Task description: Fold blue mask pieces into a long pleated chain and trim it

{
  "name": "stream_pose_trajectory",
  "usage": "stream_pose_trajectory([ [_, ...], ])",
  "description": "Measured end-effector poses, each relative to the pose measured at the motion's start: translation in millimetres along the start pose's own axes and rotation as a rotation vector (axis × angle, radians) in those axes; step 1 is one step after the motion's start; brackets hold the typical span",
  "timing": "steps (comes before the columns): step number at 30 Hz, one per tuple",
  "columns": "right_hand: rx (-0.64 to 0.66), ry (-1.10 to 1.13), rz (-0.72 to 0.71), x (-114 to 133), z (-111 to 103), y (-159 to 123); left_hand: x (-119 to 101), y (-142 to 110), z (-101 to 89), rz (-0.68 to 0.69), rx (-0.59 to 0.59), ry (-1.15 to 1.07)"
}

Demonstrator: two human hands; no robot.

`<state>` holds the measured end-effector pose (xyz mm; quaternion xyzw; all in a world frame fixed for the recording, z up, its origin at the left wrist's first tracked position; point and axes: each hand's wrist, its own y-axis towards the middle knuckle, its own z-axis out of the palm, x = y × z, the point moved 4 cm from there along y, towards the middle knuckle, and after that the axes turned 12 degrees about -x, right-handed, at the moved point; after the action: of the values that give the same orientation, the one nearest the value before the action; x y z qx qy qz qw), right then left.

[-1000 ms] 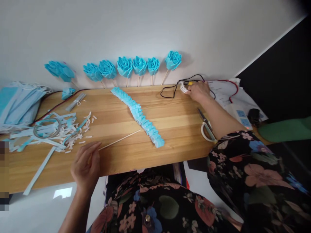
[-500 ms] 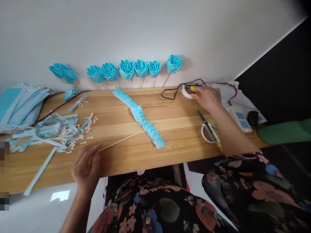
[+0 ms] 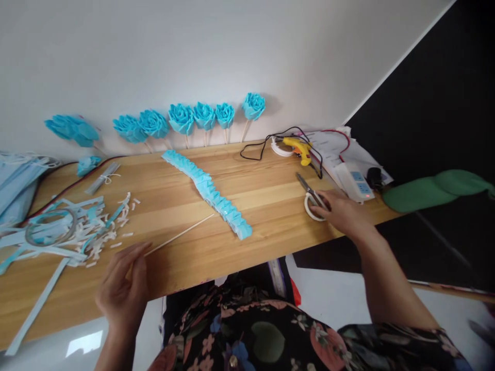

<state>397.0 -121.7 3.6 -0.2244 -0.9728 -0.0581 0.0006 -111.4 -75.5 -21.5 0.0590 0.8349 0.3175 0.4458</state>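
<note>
A thin wooden stick is pinched in my left hand, its far end touching or close to a pleated blue strip that lies slantwise on the table. My right hand has its fingers closed on the handle of the scissors, which lie flat with blades pointing away. Beyond them a yellow glue gun rests beside a white roll of tape.
Several blue flowers on sticks lean against the wall. Cut scraps, a tape ring and a mask pile occupy the left. A power strip, black cable and green object are at right.
My right hand has let go of the glue gun and come back toward me to the scissors. My left hand still holds the stick. The view has shifted to the right.
</note>
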Motion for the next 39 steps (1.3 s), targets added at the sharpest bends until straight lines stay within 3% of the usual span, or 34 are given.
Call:
stream_pose_trajectory([
  [4,-0.077,-0.067,0.012,23,9,-2,0,0,-0.5,-0.010,-0.022,0.011],
  [9,-0.177,-0.047,0.020,41,9,22,1,0,0.0,-0.015,-0.025,0.015],
  [16,-0.392,-0.062,-0.002,10,-5,64,3,0,-1.6,-0.010,-0.038,0.060],
  [22,-0.284,-0.168,-0.045,-1,18,92,6,-3,-2.5,-0.052,-0.022,0.096],
  [29,-0.388,-0.162,0.008,-1,6,95,7,-2,-1.4,-0.066,-0.006,0.118],
  [35,-0.363,-0.099,-0.002,-11,20,93,5,-2,-1.5,-0.057,-0.028,0.121],
  [39,-0.460,-0.009,-0.016,-5,13,82,6,-1,-1.2,-0.058,-0.020,0.127],
])
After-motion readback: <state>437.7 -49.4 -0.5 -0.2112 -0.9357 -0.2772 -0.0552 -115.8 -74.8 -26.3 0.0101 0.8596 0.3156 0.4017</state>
